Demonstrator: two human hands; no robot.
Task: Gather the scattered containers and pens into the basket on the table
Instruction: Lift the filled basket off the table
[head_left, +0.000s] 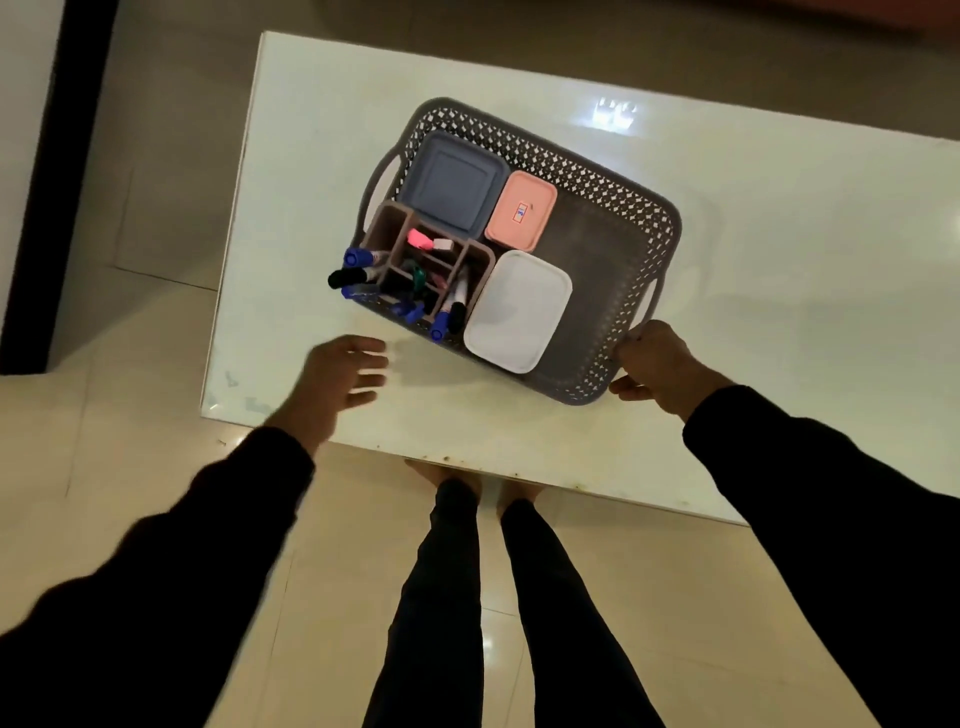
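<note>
A grey perforated basket (631, 249) stands on the white table (779, 270). Inside it lie a blue-lidded container (452, 184), a pink-lidded container (522, 210) and a white-lidded container (517, 312). A brown pen organiser (387, 226) in the basket's left part holds several pens (447, 317) with blue and black caps. My right hand (657, 364) grips the basket's near right corner by the handle. Over the table, left of the basket, my left hand (340, 376) hovers with loose fingers, blurred and holding nothing.
The table's near edge (467, 460) runs just in front of my legs and bare feet (441, 475). Tiled floor surrounds the table. A dark vertical frame (57, 182) stands at the far left. A light reflection (613, 114) shines on the table beyond the basket.
</note>
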